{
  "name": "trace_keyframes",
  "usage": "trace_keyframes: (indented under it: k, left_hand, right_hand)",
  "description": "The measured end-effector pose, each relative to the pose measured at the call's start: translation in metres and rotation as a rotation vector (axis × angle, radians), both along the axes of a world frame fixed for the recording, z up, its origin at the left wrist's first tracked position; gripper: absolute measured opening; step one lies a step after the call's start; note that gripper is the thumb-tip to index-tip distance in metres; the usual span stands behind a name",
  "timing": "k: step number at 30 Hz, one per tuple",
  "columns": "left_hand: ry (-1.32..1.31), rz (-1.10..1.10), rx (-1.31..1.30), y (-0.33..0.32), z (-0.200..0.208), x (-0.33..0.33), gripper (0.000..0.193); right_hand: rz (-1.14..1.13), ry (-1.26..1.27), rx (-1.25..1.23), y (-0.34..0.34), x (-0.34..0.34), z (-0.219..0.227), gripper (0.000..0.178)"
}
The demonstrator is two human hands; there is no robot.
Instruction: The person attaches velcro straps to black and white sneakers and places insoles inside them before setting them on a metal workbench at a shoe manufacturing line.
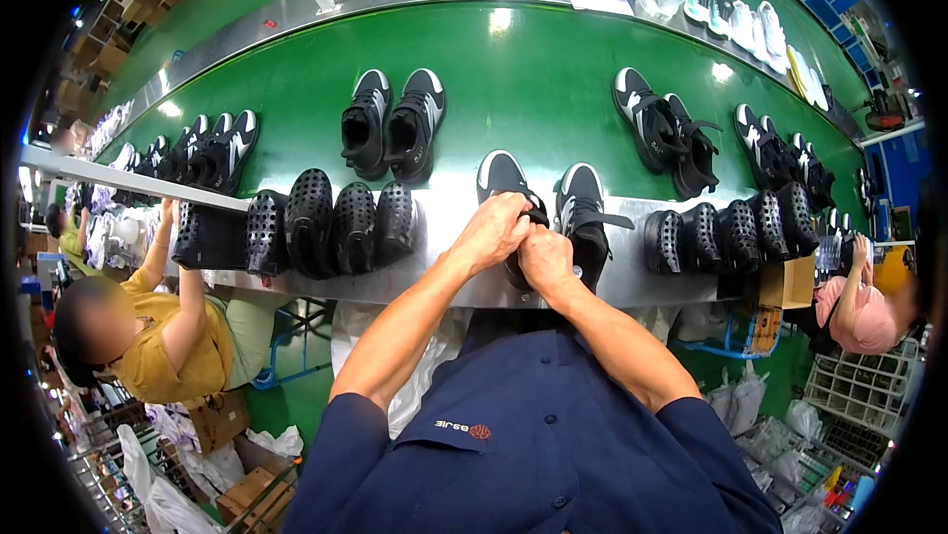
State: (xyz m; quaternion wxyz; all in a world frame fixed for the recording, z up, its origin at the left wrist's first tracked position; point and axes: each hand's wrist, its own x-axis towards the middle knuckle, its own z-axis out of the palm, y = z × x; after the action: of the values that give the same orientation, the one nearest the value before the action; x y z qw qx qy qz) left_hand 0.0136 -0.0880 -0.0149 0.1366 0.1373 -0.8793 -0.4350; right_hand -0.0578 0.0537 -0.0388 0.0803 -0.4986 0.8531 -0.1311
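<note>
- The handled shoe (501,173), black and grey with a pale toe rim, straddles the metal ledge (642,275), its toe pointing beyond it over the green surface (523,70).
- The left hand (489,234), above the ledge, has its fingers bent and drawn together on the shoe's upper; the shoe lies beneath them, its toe beyond the knuckles.
- The right hand (546,257), also above the ledge, is curled against the left one over the shoe's opening; its fingertips are hidden, so what they clamp cannot be told.
- A matching shoe (581,196) straddles the ledge to the right, just beside the right hand, its strap sticking out.
- Beyond the ledge, one pair of similar shoes (420,111) stands to the left and another (642,117) to the right.
- Along the ledge, black perforated shoe-shaped pieces (310,213) stand in rows on either side of the hands.
</note>
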Motion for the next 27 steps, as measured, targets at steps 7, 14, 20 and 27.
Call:
trace_keyframes:
  k: [7,14,20,27]
  left_hand:
    - [-0.217,0.28,-0.125,0.045,0.012,0.022,0.054]
    - [0.01,0.117,-0.606,0.032,-0.014,0.0,0.015]
    - [0.088,0.047,-0.498,0.033,-0.004,0.006,0.025]
    - [0.052,0.01,-0.242,0.093,0.036,0.063,0.053]
  right_hand:
    - [-0.225,-0.261,-0.207,0.035,0.006,0.025,0.051]
    - [-0.334,-0.399,0.032,0.003,-0.01,0.005,0.04]
    - [-0.171,-0.381,-0.074,0.018,-0.01,0.007,0.034]
    - [-0.533,-0.356,-0.047,0.113,-0.036,0.09,0.042]
